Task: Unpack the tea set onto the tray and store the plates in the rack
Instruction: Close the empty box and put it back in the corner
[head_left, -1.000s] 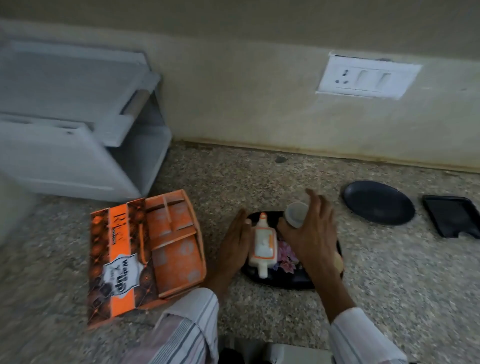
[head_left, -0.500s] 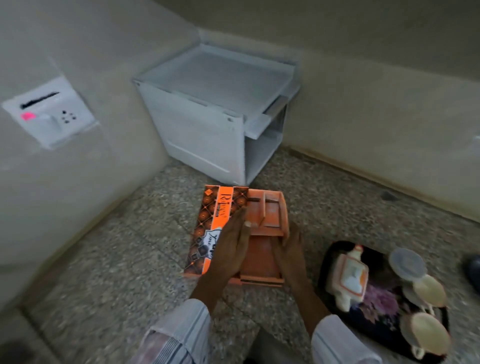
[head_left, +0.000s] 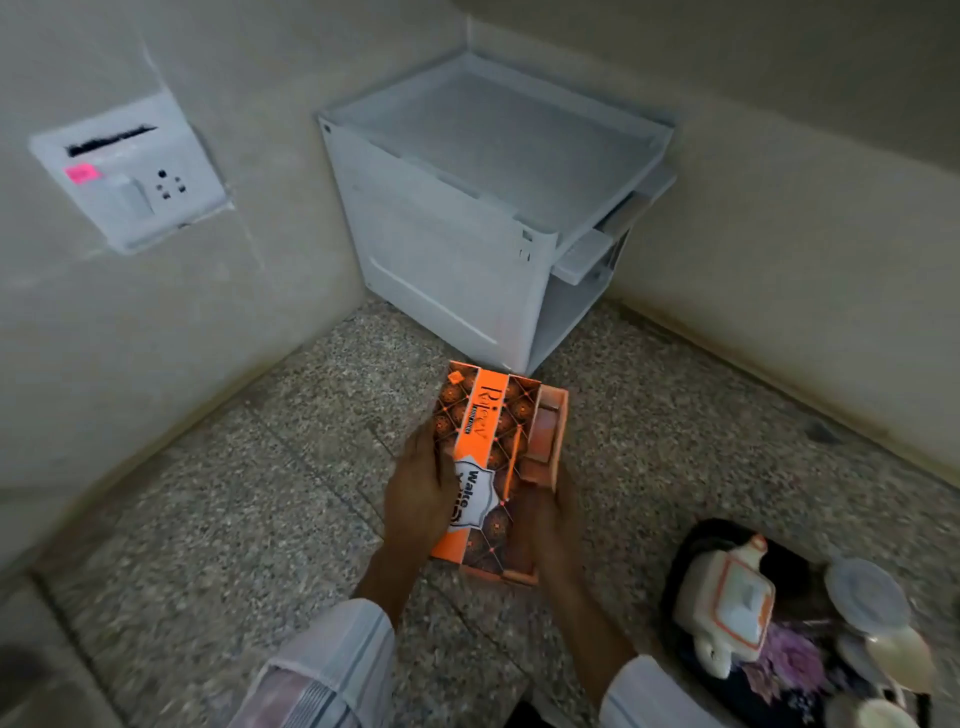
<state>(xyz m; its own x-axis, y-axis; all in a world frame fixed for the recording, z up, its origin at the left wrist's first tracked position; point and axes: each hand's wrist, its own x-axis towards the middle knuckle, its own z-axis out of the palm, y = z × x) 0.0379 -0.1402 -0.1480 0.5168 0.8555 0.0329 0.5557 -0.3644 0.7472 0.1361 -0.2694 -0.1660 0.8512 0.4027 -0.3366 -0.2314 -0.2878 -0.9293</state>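
An orange patterned tea set box lies on the speckled counter, its lid almost over the orange inner tray. My left hand grips the lid's left edge. My right hand holds the box's near right corner. At the lower right, a black floral tray carries a white teapot with orange trim and several cups and saucers. A white plastic rack stands in the corner behind the box.
Walls meet in a corner behind the rack. A white switch and socket plate is on the left wall. The counter stretches to the left and front of the box.
My hands left the teapot and tray and took hold of the box. The lid has swung over the inner tray. The view turned left, so the black plates are out of sight.
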